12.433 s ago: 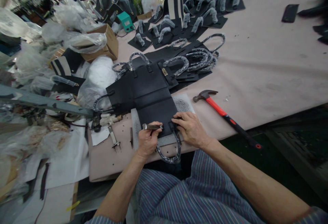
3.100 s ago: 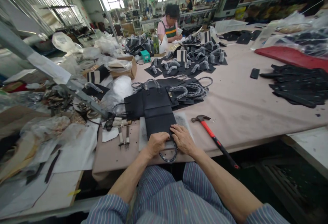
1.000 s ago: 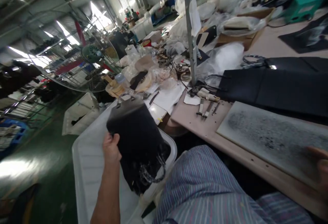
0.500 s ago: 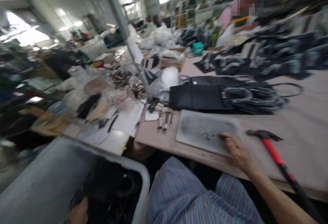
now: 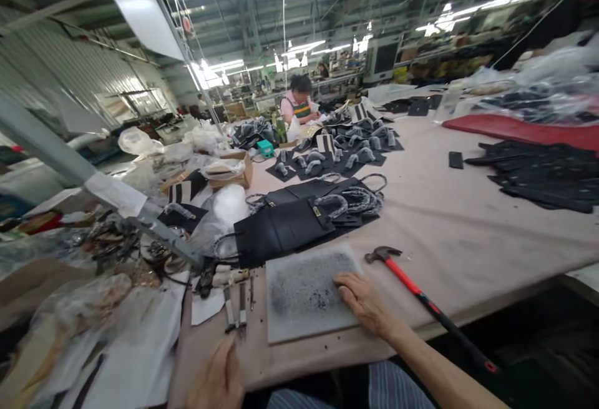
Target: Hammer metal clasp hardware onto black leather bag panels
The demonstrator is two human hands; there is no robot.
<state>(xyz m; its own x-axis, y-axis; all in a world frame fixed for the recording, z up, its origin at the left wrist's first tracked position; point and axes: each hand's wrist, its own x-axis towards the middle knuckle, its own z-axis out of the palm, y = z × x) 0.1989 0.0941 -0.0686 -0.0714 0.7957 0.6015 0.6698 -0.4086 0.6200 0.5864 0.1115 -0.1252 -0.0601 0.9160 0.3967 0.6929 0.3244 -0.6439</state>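
A grey speckled board [image 5: 299, 296] lies near the table's front edge, with dark marks on it. My right hand [image 5: 365, 303] rests on the board's right side, fingers spread a little and holding nothing. To its right lies a claw hammer [image 5: 412, 284] with a red and black handle. My left hand [image 5: 218, 378] is blurred at the table's front left corner, below some small metal tools [image 5: 242, 309]; whether it holds anything cannot be made out. Behind the board lie black leather bag pieces [image 5: 285, 225] with wrapped handles.
A slanted metal post [image 5: 154, 228] stands at the left beside plastic bags and papers [image 5: 140, 334]. Black pieces [image 5: 547, 172] and a red sheet [image 5: 519, 131] lie at the right. Across the table sits a person [image 5: 299, 106] in pink, near a teal box [image 5: 266, 148].
The view has swung up and to the right. My left hand has come out of the grey bin up to the table's edge. My right hand stays on the board.
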